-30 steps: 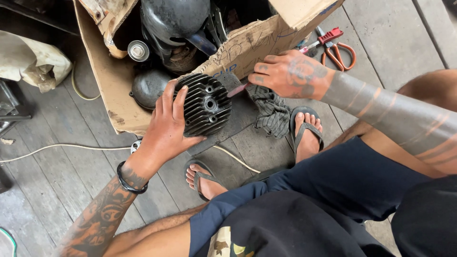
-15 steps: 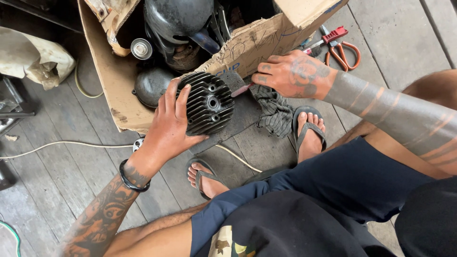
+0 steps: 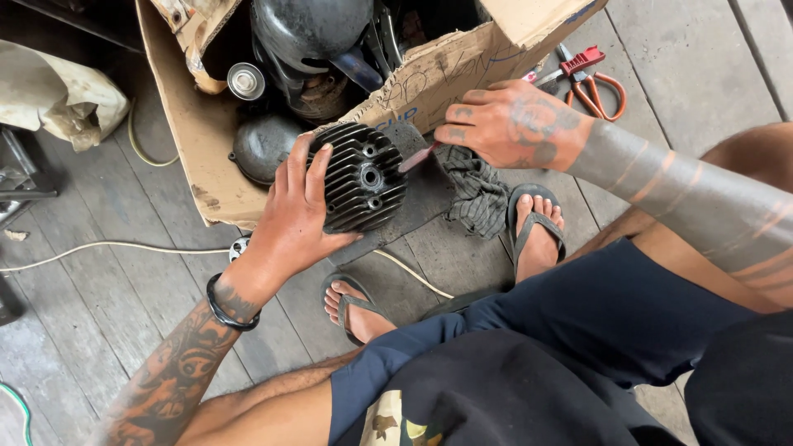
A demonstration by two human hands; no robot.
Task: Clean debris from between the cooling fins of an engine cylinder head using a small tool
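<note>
You are looking down at a floor of worn grey wooden planks. On it stands a torn cardboard box. A crumpled dark rag lies just beside the box, red-handled cutters behind it, and a pale cable runs across the boards.

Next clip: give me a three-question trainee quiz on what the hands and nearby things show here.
1. True or false: the left hand holds the black finned engine part.
2. The right hand holds: A) orange-handled scissors B) a thin reddish tool C) a rag
3. What lies on the floor planks beyond the right hand, beside the cardboard box?

Key: 1 true; 2 B, the thin reddish tool; 3 orange-handled scissors.
</note>
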